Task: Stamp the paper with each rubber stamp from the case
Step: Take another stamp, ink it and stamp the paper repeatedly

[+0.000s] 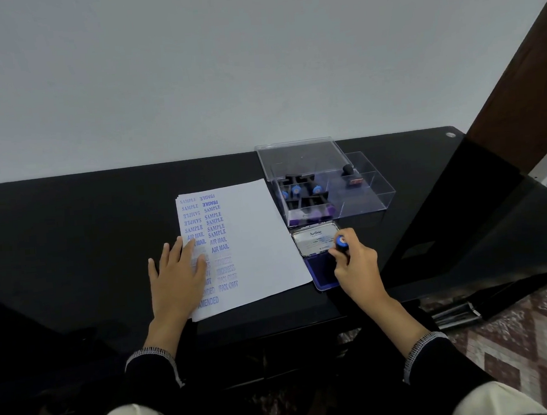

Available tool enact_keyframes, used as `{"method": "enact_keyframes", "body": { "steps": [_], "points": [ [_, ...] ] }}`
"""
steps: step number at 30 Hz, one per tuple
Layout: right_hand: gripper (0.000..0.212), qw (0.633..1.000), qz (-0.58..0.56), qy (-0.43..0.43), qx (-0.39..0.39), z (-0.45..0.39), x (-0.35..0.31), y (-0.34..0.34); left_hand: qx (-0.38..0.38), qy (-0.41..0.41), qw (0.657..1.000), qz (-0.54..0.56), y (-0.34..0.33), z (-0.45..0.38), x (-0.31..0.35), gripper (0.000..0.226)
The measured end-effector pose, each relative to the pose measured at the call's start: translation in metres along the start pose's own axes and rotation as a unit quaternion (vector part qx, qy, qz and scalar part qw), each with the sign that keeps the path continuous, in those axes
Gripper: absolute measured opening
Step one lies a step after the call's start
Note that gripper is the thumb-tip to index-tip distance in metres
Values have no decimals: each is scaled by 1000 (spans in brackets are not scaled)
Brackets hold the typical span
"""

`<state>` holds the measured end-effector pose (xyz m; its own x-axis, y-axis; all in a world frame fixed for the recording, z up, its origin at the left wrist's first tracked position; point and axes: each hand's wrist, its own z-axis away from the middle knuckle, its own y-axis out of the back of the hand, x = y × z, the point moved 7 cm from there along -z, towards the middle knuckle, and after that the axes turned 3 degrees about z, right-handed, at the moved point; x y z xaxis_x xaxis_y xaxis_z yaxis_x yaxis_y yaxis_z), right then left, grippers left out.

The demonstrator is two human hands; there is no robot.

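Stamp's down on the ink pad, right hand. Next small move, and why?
Probably lift the stamp off the ink pad and carry it left to bare paper: the right hand grips it on the pad, and the left hand lies flat on the sheet.

Glossy black surface [71, 229] against a pale wall. Lying directly on it: white stamped paper sheets [258, 241] at centre, clear plastic compartmented case [363, 197] just right, open blue ink pad tin [319, 262] near the case's front.
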<state>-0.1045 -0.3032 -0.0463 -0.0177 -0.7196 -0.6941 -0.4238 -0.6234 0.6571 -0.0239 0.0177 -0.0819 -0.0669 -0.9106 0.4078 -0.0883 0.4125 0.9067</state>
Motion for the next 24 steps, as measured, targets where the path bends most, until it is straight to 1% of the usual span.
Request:
{"method": "enact_keyframes", "body": {
  "steps": [5, 9, 10, 12, 14, 17, 19, 22, 24],
  "points": [
    [15, 998, -18, -41, -44, -8, 1, 5, 12, 5, 1000, 6, 2, -1, 0, 51],
    [3, 996, -58, -67, -15, -10, 4, 18, 22, 7, 1000, 12, 2, -1, -1, 50],
    [4, 996, -63, -67, -15, -10, 4, 18, 23, 7, 1000, 16, 3, -1, -1, 50],
    [10, 996, -63, -58, -22, -8, 4, 16, 25, 7, 999, 23, 3, -1, -1, 49],
    [9, 998, -51, -39, -23, -7, 3, 14, 26, 5, 999, 29, 4, -1, -1, 49],
    [4, 1000, -4, 30, -7, -5, -5, 13, 33, 5, 998, 53, 4, -2, -2, 45],
    [5, 998, 8, 60, 9, -2, -8, 12, 51, -5, 995, 87, 8, -1, -3, 38],
    [7, 997, -3, 65, 30, 5, -8, 11, 82, -44, 985, 145, 18, 5, 2, 25],
    [8, 997, 5, 67, 43, 7, -8, 10, 87, -69, 982, 155, 20, 9, 5, 18]
  ]
}}
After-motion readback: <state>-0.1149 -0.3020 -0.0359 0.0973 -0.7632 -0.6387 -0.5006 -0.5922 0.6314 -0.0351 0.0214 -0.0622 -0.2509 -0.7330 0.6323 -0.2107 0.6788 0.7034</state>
